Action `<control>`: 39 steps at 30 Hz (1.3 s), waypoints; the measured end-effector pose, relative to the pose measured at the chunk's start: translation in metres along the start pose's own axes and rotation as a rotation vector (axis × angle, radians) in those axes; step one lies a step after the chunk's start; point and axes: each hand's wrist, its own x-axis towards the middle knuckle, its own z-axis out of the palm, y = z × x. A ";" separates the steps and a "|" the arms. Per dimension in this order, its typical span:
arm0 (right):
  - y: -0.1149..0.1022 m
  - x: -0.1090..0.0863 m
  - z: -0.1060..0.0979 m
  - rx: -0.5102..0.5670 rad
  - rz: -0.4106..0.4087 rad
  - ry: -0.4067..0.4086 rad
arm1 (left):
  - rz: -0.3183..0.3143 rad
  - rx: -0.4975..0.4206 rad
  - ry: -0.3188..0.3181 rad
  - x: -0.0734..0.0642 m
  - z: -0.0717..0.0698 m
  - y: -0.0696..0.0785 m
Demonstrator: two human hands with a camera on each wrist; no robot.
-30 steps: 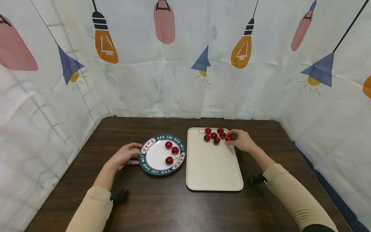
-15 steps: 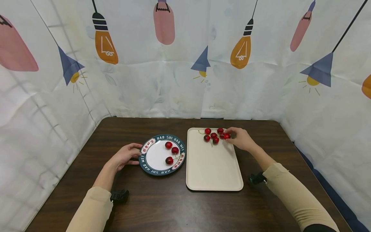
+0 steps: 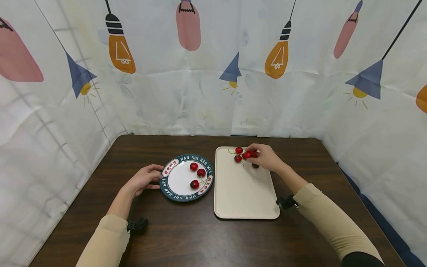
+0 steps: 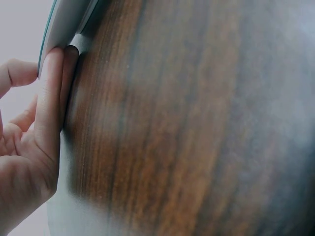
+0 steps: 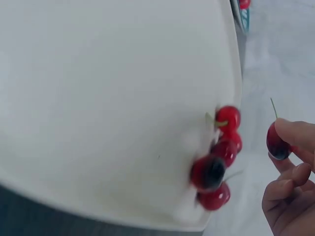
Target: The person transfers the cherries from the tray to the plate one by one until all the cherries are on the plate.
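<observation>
My left hand [image 3: 144, 181] holds the left rim of a round white plate [image 3: 179, 180] with a dark teal lettered border. In the left wrist view, its fingers [image 4: 49, 98] reach the underside of the plate's edge [image 4: 64, 24]. Three red cherries lie on the plate, one of them a darker cherry [image 3: 194, 184]. Over the far end of a cream rectangular tray [image 3: 247, 193], my right hand [image 3: 267, 157] pinches a dark red cherry [image 5: 277, 142] between thumb and fingers, its stem pointing up in the right wrist view. Several other cherries [image 5: 224, 150] cluster below it on the tray, partly hidden by the hand in the head view.
Plate and tray stand side by side on a dark wooden table [image 3: 186, 237], with a narrow gap between them. A white curtain [image 3: 200, 104] printed with lamps and bulbs hangs behind the table and along both sides.
My right hand has lifted a cherry from the right side of the cluster and moved left over the others. The left hand and the plate have stayed in place.
</observation>
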 end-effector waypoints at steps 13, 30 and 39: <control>-0.038 0.015 0.031 0.021 -0.058 -0.043 | 0.007 0.000 -0.003 -0.001 0.000 0.000; -0.068 0.026 0.072 0.084 -0.098 -0.128 | 0.004 0.000 -0.006 -0.003 0.001 0.000; -0.077 0.028 0.087 0.065 -0.171 -0.180 | 0.006 0.008 0.003 -0.002 0.002 0.001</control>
